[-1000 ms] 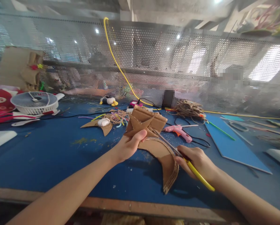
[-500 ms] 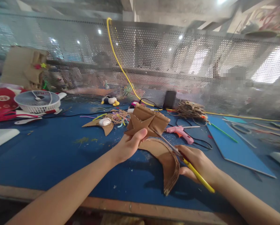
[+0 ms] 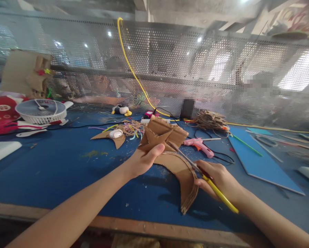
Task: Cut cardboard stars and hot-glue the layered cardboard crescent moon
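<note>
My left hand (image 3: 144,160) pinches a brown cardboard star (image 3: 158,139), thumb on top, together with a cardboard piece (image 3: 179,134) behind it. In my right hand (image 3: 218,179) is a pair of scissors (image 3: 218,194) with yellow handles, its blades reaching up-left to the edge of the cardboard near the star's right lower point. Whether the blades are parted is hard to see. Below both hands a thick crescent of layered cardboard (image 3: 181,172) lies on the blue table (image 3: 66,186). A pink glue gun (image 3: 199,146) rests just beyond my right hand.
A blue board (image 3: 263,162) with a green stick (image 3: 247,146) lies right. Twine and colored strips surround a small cardboard crescent (image 3: 110,136) at centre-left. A white round basket (image 3: 42,111) stands left. A yellow cable (image 3: 133,75) hangs over the perforated metal screen (image 3: 92,51).
The scissors and my right hand have shifted very slightly. My left hand keeps its hold on the cardboard, its thumb moved a little to the right and down.
</note>
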### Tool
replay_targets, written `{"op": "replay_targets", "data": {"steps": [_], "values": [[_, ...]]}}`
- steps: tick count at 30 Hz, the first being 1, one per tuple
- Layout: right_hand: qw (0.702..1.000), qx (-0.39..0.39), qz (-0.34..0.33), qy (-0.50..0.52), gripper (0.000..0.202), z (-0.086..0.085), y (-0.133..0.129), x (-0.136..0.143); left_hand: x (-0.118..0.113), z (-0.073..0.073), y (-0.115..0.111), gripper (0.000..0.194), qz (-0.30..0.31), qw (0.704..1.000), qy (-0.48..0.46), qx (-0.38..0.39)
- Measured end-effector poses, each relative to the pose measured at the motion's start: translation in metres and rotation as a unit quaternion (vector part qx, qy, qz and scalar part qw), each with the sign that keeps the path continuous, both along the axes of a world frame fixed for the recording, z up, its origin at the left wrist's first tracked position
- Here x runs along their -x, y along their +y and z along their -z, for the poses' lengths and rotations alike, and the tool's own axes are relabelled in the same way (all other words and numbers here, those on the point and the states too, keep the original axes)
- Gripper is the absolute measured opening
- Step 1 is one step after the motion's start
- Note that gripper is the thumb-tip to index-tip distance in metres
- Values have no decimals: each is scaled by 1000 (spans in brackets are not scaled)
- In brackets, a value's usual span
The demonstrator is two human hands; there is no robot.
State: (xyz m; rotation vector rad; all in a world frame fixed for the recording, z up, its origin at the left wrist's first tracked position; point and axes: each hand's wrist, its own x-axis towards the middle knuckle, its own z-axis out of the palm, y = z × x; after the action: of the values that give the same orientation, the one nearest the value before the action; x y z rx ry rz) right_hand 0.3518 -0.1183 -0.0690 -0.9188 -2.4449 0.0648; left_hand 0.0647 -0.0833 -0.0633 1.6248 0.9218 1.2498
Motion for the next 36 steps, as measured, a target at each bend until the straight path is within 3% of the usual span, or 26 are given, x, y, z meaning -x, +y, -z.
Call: {"op": "replay_targets", "data": {"steps": [10,20,24,27,30,34,36], "values": [[1000,4,15,5,24,0,-4,3,6,-3,1,47,-43,995,73,-50],[999,-17,21,17,22,1,2,5,-11,-7,0,42,-1,998,-54,13],[999,3,40,20,19,1,6,9,-20,4,8,33,-43,985,-165,30],[998,26,61,14,21,-3,4,10,-30,6,11,32,-69,980,-184,37],[997,53,62,9,25,-10,1,7,-24,-8,16,27,-111,964,-238,31],[996,65,49,-36,30,-12,4,2,21,-42,41,37,-188,927,-325,-15],[997,36,67,-22,31,-6,11,1,39,-53,55,38,-272,881,-385,-43]]}}
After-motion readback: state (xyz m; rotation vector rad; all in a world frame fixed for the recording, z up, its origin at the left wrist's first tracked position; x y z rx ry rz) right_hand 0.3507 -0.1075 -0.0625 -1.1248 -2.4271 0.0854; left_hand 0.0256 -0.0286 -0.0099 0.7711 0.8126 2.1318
